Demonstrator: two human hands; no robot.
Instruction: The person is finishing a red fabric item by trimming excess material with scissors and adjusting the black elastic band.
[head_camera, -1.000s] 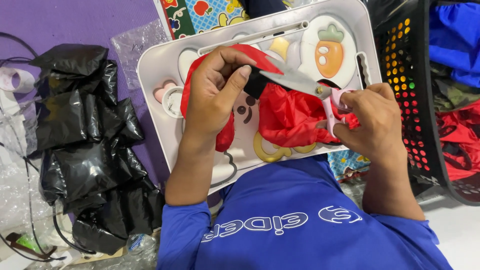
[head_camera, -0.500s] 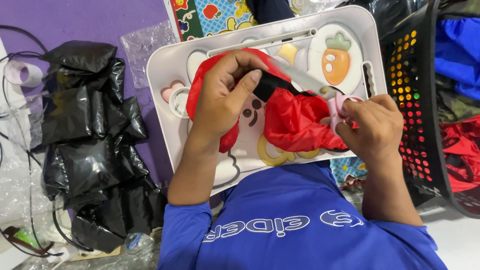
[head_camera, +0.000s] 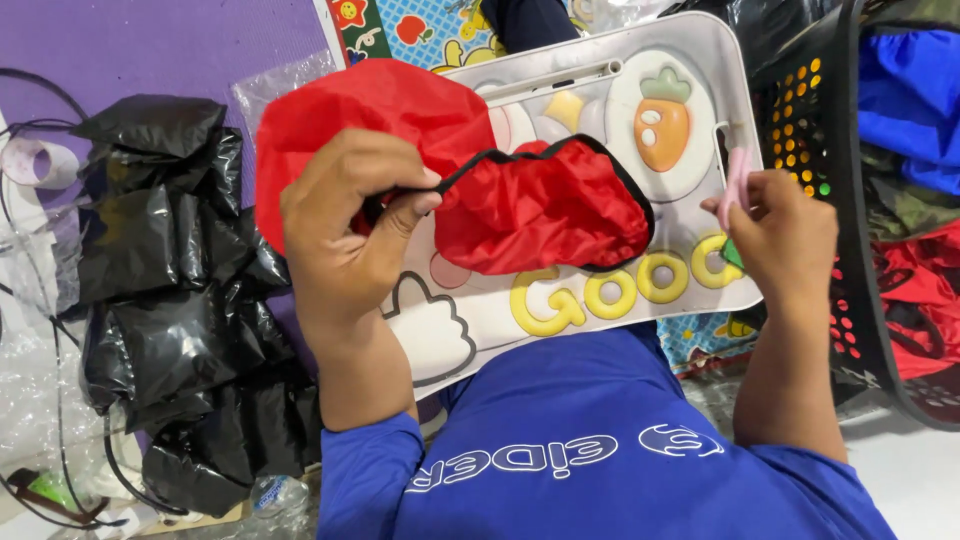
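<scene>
A purple mat (head_camera: 150, 45) covers the floor at upper left, with a white lap tray (head_camera: 590, 300) printed with a carrot and yellow letters lying across the person's lap. The left hand (head_camera: 345, 240) is closed, thumb against fingers, pinching the black-trimmed edge of a red fabric pouch (head_camera: 500, 190) that spreads over the tray's left half and spills past its left rim. The right hand (head_camera: 780, 235) is curled shut around a small pink object (head_camera: 735, 185) at the tray's right edge; what it is cannot be made out. A black mesh basket (head_camera: 860, 250) of blue and red cloth crowds the right side, cut off by the frame. A heap of black plastic bags (head_camera: 170, 290) fills the left, just beside the left forearm, leaving little room there.
</scene>
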